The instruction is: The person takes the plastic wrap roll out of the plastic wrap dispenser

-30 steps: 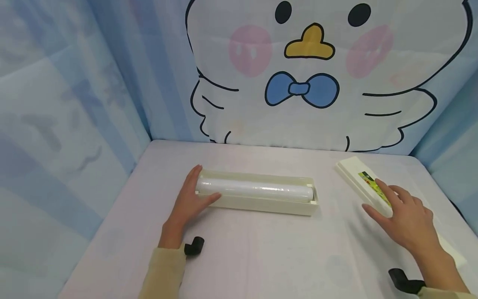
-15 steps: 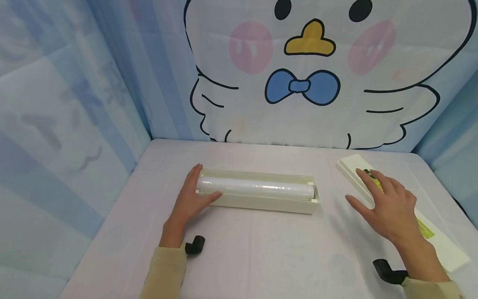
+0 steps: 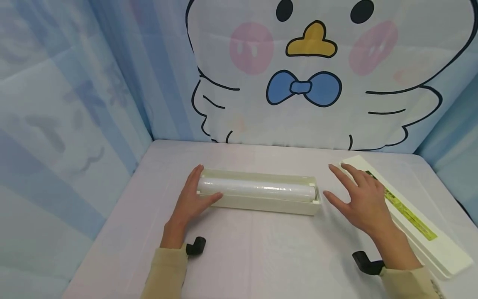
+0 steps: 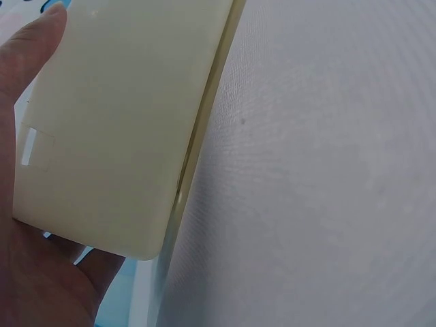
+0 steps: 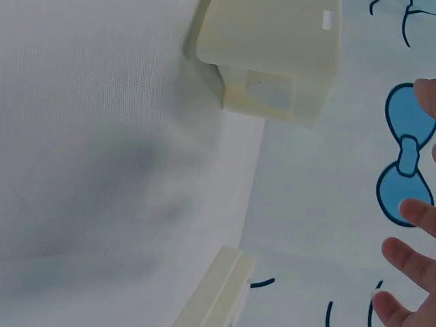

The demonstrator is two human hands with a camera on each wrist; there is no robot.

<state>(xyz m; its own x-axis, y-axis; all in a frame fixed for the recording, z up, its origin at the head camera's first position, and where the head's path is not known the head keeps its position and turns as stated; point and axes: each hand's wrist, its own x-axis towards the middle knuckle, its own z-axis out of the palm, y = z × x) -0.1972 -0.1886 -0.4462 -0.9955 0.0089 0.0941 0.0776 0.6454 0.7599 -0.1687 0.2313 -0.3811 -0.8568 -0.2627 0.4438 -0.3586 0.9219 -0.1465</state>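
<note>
Item 1: cream box [image 3: 265, 206], open side up, at mid-table [image 3: 280, 253]; long axis left to right, right end angled slightly toward the person. Left hand [image 3: 189, 203] grips its left end, thumb along the near wall.
Item 2: 1 glossy white roll [image 3: 257, 189], lying lengthwise inside, parallel to the box.
Item 3: 1 long cream piece [image 3: 446, 251], yellow-green label [image 3: 412, 215], lying at right, diagonal, far end pointing leftward.
Right hand [image 3: 364, 203]: fingers spread, holding nothing, between items 1 and 3.
</note>
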